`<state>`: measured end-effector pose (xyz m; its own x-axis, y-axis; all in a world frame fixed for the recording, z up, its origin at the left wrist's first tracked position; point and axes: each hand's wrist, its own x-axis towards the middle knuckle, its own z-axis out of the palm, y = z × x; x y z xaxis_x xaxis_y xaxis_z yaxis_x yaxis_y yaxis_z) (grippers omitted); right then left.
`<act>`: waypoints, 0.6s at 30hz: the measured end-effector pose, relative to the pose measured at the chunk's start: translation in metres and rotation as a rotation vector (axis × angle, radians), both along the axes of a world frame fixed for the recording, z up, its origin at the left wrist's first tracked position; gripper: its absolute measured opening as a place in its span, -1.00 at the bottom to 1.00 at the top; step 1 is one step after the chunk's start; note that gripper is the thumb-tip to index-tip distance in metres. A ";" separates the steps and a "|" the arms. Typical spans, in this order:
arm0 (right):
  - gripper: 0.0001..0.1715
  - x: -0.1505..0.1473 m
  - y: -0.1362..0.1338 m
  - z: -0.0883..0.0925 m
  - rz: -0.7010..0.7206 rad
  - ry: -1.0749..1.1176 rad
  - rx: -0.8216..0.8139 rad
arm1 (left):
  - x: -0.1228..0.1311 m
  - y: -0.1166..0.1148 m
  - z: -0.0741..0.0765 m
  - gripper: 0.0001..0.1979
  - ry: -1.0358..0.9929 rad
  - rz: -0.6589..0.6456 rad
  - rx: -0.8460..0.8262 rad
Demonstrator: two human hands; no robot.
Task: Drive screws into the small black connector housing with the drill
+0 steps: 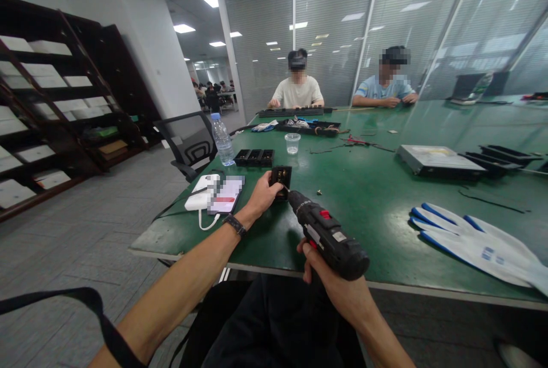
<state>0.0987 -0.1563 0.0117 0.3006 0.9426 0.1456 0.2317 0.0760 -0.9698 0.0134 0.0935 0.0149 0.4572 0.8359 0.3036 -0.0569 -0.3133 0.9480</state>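
My left hand (262,195) grips a small black box (281,176) by its left side, tilted so that brass-coloured metal parts show inside. In my right hand (322,265) is a black cordless drill (327,234) with red switches, its handle wrapped by my fingers. The drill's tip points up and left and reaches the box near my left thumb; whether it touches a metal part I cannot tell. A small brass-coloured piece (319,192) lies on the green table to the right of the box.
Behind my left hand stand black compartment boxes (254,157), a water bottle (222,140) and a plastic cup (292,143). A phone (226,194) and white power bank (201,192) lie left. White-blue gloves (479,242) lie right, near a metal case (439,161). Two people sit across the table.
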 end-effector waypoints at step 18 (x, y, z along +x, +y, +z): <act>-0.68 0.001 0.000 -0.001 0.021 -0.006 0.033 | -0.004 -0.012 0.012 -0.67 -0.009 -0.016 0.024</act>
<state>0.0999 -0.1560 0.0104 0.2796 0.9434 0.1783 0.2357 0.1126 -0.9653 0.0095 0.0813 0.0267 0.4678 0.8208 0.3279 -0.0705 -0.3351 0.9395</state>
